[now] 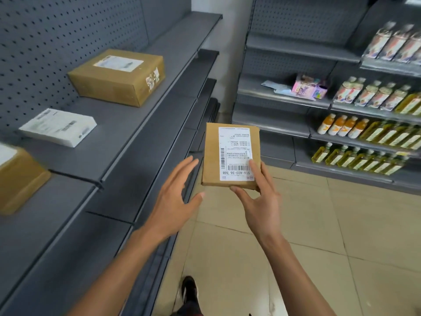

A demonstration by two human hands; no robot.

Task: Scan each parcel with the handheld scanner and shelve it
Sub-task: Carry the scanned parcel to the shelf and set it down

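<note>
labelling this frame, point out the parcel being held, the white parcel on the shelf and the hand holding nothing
held parcel (213,153): head view, bare cardboard left of label
white parcel (58,127): head view, top face
left hand (174,199): head view, back of hand

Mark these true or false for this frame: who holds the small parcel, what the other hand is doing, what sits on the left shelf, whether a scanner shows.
1. The right hand holds the small parcel. True.
2. The left hand grips the parcel too. False: its fingers are spread and it is apart from the parcel.
3. The parcel's label faces the camera. True.
4. The left shelf holds only bottles. False: it holds a brown box and a white packet.
5. A scanner is in one hand. False: none is in view.
</note>
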